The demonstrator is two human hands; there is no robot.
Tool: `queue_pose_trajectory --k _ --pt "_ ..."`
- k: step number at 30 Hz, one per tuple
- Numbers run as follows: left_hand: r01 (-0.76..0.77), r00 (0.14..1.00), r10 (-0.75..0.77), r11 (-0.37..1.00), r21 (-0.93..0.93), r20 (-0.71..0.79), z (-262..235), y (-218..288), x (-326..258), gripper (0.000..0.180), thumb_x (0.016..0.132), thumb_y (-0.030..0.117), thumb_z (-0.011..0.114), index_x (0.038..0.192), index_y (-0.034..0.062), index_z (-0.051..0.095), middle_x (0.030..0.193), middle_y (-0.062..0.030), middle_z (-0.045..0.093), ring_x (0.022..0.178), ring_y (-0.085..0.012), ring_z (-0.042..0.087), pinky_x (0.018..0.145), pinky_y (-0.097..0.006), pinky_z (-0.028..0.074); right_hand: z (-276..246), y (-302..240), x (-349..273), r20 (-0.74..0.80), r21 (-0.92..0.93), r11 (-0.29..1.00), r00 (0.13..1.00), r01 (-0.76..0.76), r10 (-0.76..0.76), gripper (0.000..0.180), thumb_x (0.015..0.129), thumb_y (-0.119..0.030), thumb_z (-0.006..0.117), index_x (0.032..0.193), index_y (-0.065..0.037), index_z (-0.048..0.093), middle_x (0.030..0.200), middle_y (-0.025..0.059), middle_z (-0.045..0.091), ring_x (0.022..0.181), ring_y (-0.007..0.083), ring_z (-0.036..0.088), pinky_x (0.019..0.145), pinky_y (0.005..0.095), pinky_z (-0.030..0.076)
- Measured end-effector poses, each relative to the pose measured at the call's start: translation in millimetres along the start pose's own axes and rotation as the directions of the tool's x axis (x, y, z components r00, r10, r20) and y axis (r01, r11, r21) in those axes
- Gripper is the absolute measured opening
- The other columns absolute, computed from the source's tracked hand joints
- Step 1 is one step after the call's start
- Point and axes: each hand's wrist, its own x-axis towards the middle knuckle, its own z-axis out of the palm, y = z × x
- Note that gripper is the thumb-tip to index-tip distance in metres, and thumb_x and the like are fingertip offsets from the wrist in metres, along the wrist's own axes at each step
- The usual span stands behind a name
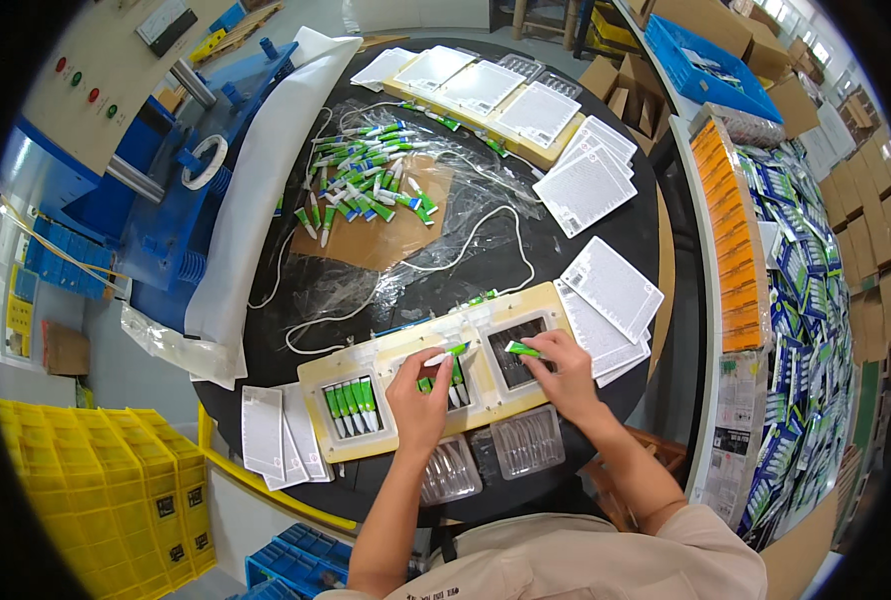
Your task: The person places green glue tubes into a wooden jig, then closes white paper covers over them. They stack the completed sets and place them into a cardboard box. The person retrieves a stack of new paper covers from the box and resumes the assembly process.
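A cream tray (416, 345) with three square pockets lies at the near edge of the round black table (526, 240). Its left pocket holds a row of green-and-white tubes (352, 405). My left hand (421, 395) rests over the middle pocket, pinching a green-and-white tube (447, 353) above several tubes lying there. My right hand (561, 365) is over the right pocket and grips another green tube (523, 349) at its upper edge.
A heap of loose tubes (366, 180) lies on clear plastic at the table's centre. White printed cards (611, 285) lie to the right, clear blister shells (526, 440) at the near edge. A second tray (486, 95) sits far back. Yellow crates (96, 490) stand lower left.
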Motion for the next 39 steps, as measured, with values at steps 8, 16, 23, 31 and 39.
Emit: queue_pose_trajectory --k 8,16,23,31,39 --pt "0.063 0.993 -0.077 0.986 -0.152 -0.090 -2.1 0.3 -36.2 0.020 0.089 0.003 0.076 0.108 0.0018 0.074 0.087 -0.0086 0.073 0.076 -0.0148 0.069 0.069 -0.028 0.052 53.0 -2.1 -20.6 -0.067 -0.287 0.949 0.985 0.135 -0.160 0.028 0.084 -0.006 0.076 0.110 0.001 0.069 0.108 0.0152 0.066 0.099 0.0336 0.064 0.084 0.0419 0.053" --pt "-0.719 0.685 0.696 0.595 0.359 0.216 34.8 7.9 -33.6 0.032 0.080 0.004 0.074 0.112 0.0071 0.073 0.112 -0.0104 0.071 0.097 -0.0253 0.069 0.084 -0.036 0.054 -2.3 10.1 33.2 -0.164 -0.316 0.948 0.983 0.029 -0.085 0.018 0.089 -0.009 0.069 0.103 0.002 0.070 0.111 0.0174 0.070 0.103 0.0366 0.064 0.091 0.0443 0.051" --pt "-0.785 0.611 0.669 0.441 0.436 0.423 69.7 -14.7 -15.5 0.027 0.087 0.019 0.070 0.110 0.0037 0.072 0.123 -0.0115 0.070 0.115 -0.0243 0.065 0.102 -0.043 0.048 -16.9 19.6 137.3 -0.141 -0.373 0.909 0.957 0.185 -0.253 0.013 0.088 -0.001 0.066 0.099 -0.001 0.073 0.103 0.0132 0.072 0.096 0.0318 0.067 0.084 0.0393 0.054" --pt "-0.776 0.610 0.582 0.578 0.254 0.539 53.5 -12.6 -0.5 0.054 0.088 0.049 0.071 0.117 0.0034 0.071 0.132 -0.0155 0.065 0.127 -0.0290 0.059 0.118 -0.057 0.030 63.5 23.6 233.0 0.049 -0.319 0.929 0.983 0.186 -0.180 0.015 0.089 -0.011 0.067 0.099 -0.003 0.074 0.101 0.0143 0.072 0.091 0.0346 0.068 0.081 0.0429 0.054" --pt "-0.407 0.898 0.413 0.650 0.642 0.151 4.0 -66.3 212.9 0.036 0.087 0.001 0.058 0.122 -0.0011 0.062 0.121 -0.0177 0.066 0.107 -0.0364 0.064 0.089 -0.046 0.053 175.1 41.8 308.6 0.368 -0.411 0.869 0.922 0.277 -0.120 0.019 0.077 -0.019 0.075 0.078 0.000 0.073 0.085 0.0236 0.070 0.084 0.0428 0.069 0.074 0.0501 0.055"
